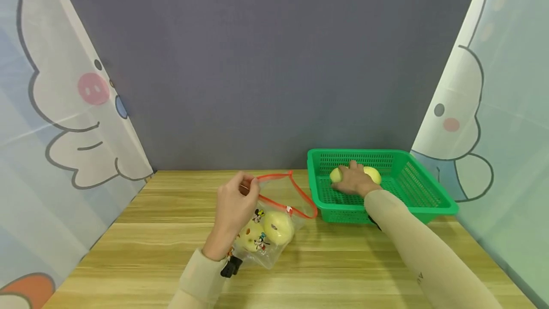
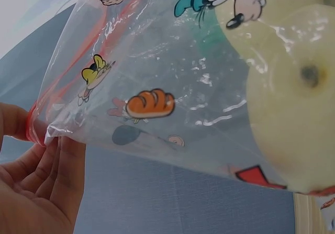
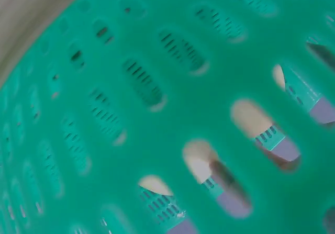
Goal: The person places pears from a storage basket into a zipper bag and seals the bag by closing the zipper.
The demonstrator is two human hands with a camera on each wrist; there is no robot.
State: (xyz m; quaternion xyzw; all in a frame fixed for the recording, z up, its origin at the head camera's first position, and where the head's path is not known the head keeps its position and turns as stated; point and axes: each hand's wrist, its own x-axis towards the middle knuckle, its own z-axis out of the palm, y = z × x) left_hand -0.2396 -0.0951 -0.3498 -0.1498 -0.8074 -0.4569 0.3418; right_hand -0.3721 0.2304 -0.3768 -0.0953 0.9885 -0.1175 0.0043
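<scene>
My left hand (image 1: 236, 201) pinches the red-edged mouth of a clear zip bag (image 1: 268, 254) printed with cartoon figures. In the left wrist view, thumb and fingers (image 2: 68, 176) hold a gathered corner of it. Two pale yellow round fruits (image 1: 279, 228) show inside the bag, one with a dark spot (image 2: 310, 76) at its end. My right hand (image 1: 353, 180) reaches over the rim of the green plastic basket (image 1: 429, 204), fingers down among pale yellow fruits (image 1: 372, 174). The basket wall (image 3: 172, 113) covers most of the right wrist view, so I cannot tell whether the fingers grip a fruit.
A wooden table (image 1: 141, 247) carries the bag and, to its right, the basket. Behind stands a dark grey panel (image 1: 266, 70). Curtains with cartoon animals (image 1: 64, 85) hang at both sides. A white slider (image 1: 289, 210) sits on the bag's red zip.
</scene>
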